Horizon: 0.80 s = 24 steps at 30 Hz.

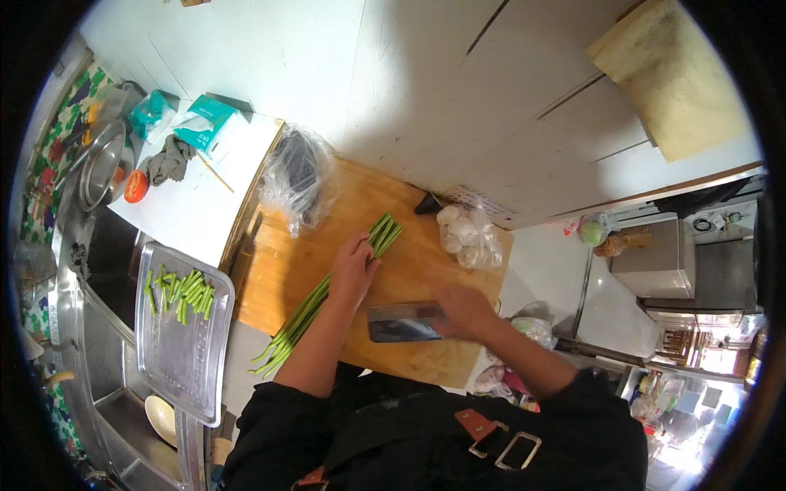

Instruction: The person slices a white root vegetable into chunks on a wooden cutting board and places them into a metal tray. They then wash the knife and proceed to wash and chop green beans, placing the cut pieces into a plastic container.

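Metal tray [176,360] of cut green stalk pieces [182,291] beside wooden cutting board [409,270]

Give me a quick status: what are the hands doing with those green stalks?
Left hand pressing down on the green stalks on the cutting board. Right hand gripping the cleaver, blade beside the bundle. Bag of white pieces lies clear, behind.

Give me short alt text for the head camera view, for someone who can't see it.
A person's left hand presses a bundle of long green stalks onto a wooden cutting board while the right hand holds a cleaver; cut pieces lie on a metal tray nearby.
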Motion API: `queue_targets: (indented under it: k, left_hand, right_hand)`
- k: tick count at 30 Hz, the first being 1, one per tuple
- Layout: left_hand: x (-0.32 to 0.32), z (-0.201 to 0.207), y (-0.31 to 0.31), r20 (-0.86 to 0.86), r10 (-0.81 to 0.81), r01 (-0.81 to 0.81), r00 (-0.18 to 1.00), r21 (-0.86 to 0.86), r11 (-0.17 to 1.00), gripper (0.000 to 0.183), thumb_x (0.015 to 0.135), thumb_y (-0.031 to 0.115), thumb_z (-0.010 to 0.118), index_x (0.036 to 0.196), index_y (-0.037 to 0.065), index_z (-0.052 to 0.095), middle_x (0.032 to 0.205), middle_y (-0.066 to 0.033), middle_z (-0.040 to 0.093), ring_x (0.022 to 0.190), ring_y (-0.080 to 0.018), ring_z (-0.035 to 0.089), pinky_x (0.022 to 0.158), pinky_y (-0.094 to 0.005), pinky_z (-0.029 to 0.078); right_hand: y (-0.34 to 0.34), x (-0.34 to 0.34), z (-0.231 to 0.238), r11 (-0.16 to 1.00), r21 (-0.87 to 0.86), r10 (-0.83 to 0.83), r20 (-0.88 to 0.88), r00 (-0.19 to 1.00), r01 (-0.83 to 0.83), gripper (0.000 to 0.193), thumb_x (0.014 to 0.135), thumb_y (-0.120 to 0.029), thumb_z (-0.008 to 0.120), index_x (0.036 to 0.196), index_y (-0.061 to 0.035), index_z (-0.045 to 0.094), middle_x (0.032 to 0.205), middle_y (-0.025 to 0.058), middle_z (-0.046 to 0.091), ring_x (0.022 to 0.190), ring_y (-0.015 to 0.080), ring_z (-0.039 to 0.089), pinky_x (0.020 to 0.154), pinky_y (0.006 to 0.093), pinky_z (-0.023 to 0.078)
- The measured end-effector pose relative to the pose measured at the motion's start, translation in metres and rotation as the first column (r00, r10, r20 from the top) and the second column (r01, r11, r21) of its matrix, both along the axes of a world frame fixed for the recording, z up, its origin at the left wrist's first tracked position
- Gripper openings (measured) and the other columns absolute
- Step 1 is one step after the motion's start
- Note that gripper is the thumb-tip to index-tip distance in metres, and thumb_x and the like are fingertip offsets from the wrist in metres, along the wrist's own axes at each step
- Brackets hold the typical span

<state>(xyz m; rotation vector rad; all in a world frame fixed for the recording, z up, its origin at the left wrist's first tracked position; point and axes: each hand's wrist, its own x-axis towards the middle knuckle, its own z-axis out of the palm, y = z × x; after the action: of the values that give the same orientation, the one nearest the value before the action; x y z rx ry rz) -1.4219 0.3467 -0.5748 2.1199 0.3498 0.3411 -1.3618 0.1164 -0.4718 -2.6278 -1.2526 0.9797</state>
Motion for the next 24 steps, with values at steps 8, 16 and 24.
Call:
queue_targets:
  k: [8, 16, 24]
  left_hand:
    - [0.006, 0.012, -0.002, 0.046, -0.045, 0.042, 0.998, 0.065, 0.997, 0.028, 0.069, -0.001, 0.073, 0.080, 0.003, 0.047, 0.116, -0.0151, 0.057, 0.101, -0.0361, 0.054, 0.083, -0.0404, 0.046]
    - [0.006, 0.011, -0.002, 0.011, -0.041, 0.040, 0.999, 0.038, 0.998, 0.027, 0.070, 0.002, 0.072, 0.081, 0.004, 0.048, 0.117, -0.0143, 0.057, 0.101, -0.0358, 0.054, 0.084, -0.0402, 0.047]
    - [0.005, 0.011, -0.004, -0.010, -0.025, 0.025, 1.000, 0.055, 0.998, 0.025, 0.071, 0.005, 0.072, 0.082, 0.003, 0.050, 0.117, -0.0146, 0.057, 0.103, -0.0362, 0.053, 0.085, -0.0413, 0.046]
  right_hand:
    - [-0.084, -0.029, 0.001, 0.997, -0.056, -0.056, -0.215, 0.975, 0.045, 0.052, 0.081, -0.026, 0.062, 0.129, -0.0149, 0.045, 0.093, 0.0162, 0.061, 0.088, 0.0350, 0.061, 0.073, 0.0442, 0.049]
    - [-0.014, -0.015, 0.028, 0.915, 0.053, -0.403, 0.083, 0.912, 0.399, 0.024, 0.096, -0.028, 0.043, 0.110, -0.0092, 0.045, 0.082, 0.0179, 0.063, 0.076, 0.0390, 0.063, 0.068, 0.0501, 0.049]
    - [0.019, -0.005, 0.008, 0.968, 0.058, -0.250, 0.104, 0.963, 0.245, 0.021, 0.098, -0.027, 0.037, 0.105, -0.0071, 0.042, 0.090, 0.0180, 0.064, 0.076, 0.0390, 0.063, 0.068, 0.0510, 0.049]
